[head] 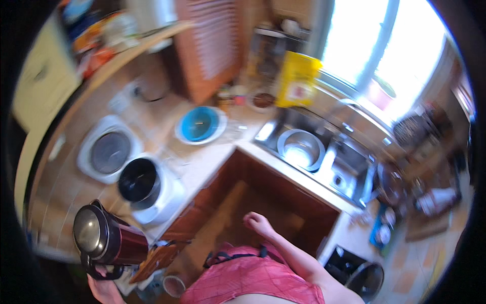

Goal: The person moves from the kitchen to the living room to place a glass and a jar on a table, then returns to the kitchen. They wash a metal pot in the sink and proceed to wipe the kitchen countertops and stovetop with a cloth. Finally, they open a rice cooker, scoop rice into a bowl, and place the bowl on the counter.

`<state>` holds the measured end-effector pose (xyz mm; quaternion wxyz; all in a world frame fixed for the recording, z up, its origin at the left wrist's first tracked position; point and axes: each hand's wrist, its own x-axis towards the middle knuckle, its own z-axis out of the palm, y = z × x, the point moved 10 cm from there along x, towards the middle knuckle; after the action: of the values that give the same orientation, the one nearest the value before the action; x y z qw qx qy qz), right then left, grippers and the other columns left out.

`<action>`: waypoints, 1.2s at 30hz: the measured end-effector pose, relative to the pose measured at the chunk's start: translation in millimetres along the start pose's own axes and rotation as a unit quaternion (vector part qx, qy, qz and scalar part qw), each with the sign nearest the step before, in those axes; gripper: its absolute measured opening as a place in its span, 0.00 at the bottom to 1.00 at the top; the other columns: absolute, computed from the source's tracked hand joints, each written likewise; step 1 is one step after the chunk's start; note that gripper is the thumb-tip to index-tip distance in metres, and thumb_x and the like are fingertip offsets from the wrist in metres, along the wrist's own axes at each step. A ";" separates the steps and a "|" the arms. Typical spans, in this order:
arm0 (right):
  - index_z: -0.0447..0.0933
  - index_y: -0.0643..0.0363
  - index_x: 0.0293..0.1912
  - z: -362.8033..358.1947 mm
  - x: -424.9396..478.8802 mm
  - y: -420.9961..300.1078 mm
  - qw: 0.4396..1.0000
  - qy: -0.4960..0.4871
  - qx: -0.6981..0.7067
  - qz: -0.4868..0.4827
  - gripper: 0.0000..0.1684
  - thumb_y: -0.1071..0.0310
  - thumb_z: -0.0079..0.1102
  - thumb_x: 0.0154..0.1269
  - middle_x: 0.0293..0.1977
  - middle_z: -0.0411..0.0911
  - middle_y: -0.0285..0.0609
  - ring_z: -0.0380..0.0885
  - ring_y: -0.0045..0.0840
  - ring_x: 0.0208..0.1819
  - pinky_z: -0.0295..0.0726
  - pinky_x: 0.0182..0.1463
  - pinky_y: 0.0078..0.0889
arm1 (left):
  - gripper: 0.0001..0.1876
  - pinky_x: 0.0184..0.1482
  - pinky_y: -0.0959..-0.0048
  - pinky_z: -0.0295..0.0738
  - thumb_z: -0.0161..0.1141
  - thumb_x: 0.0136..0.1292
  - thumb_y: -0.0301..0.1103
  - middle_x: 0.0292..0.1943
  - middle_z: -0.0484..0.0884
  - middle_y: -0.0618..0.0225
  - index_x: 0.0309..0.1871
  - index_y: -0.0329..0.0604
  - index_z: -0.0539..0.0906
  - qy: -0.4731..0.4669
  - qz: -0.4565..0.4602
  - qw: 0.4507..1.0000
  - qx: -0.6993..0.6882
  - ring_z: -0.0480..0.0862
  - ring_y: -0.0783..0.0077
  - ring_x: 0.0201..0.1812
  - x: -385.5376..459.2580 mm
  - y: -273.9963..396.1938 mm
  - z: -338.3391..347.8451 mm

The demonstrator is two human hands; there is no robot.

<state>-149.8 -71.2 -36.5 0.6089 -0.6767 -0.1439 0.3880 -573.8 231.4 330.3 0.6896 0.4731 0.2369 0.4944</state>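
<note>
Above the dark brown cabinets and floor, my right hand (257, 222) reaches forward with its fingers curled, and nothing shows in it. A dark red pitcher-like pot (129, 243) with a metal-topped lid and black handle is at the lower left. By its handle is a blurred pink shape (106, 290); whether it is my left hand and arm or a cloth, I cannot tell. Behind the pot, a white cooker (171, 195) has a dark inner pot (138, 180) in its opening. A blue bowl (199, 123) rests on a white plate or basin farther along the counter.
A metal basin (302, 150) lies in the left bowl of a double sink (349, 171) below the window. A yellow bag (298, 79) stands behind it. Wooden boards (157, 260) and a cup (174, 285) are at lower left. A dark round pan or lid (365, 281) is at lower right.
</note>
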 end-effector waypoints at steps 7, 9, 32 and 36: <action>0.76 0.60 0.43 -115.0 -54.4 1.9 0.981 0.126 0.147 0.019 0.12 0.73 0.41 0.69 0.32 0.77 0.34 0.75 0.18 0.32 0.77 0.37 0.21 | 0.15 0.51 0.70 0.67 0.53 0.65 0.39 0.40 0.81 0.64 0.47 0.38 0.78 -0.075 -0.199 0.963 -0.164 0.75 0.69 0.40 14.2 -202.7 198.2; 0.76 0.59 0.43 -143.0 -72.2 17.4 0.970 0.164 0.177 0.013 0.12 0.72 0.41 0.70 0.33 0.77 0.35 0.75 0.17 0.33 0.77 0.37 0.21 | 0.18 0.51 0.68 0.67 0.57 0.63 0.41 0.40 0.81 0.64 0.50 0.39 0.77 -0.173 -0.228 0.951 -0.116 0.76 0.68 0.40 10.6 -250.5 263.2; 0.67 0.58 0.64 -550.0 -162.5 -34.2 0.750 0.613 0.214 -0.127 0.22 0.61 0.44 0.76 0.61 0.70 0.39 0.68 0.24 0.63 0.65 0.67 0.32 | 0.25 0.37 0.74 0.69 0.46 0.70 0.56 0.30 0.81 0.69 0.35 0.42 0.80 -0.506 -0.510 0.692 -0.070 0.77 0.74 0.32 -206.3 -669.4 719.7; 0.59 0.61 0.70 -639.0 -131.0 3.9 0.751 0.593 0.256 -0.135 0.28 0.60 0.44 0.77 0.69 0.60 0.43 0.57 0.27 0.72 0.55 0.73 0.32 | 0.14 0.27 0.74 0.70 0.52 0.64 0.41 0.24 0.79 0.71 0.27 0.44 0.80 -0.491 -0.490 0.720 -0.037 0.77 0.76 0.25 -237.9 -731.8 747.3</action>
<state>210.6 -614.7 -21.5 0.7685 -0.5632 0.2611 -0.1551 260.1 -343.2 -23.5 0.8724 0.4412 0.0456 -0.2053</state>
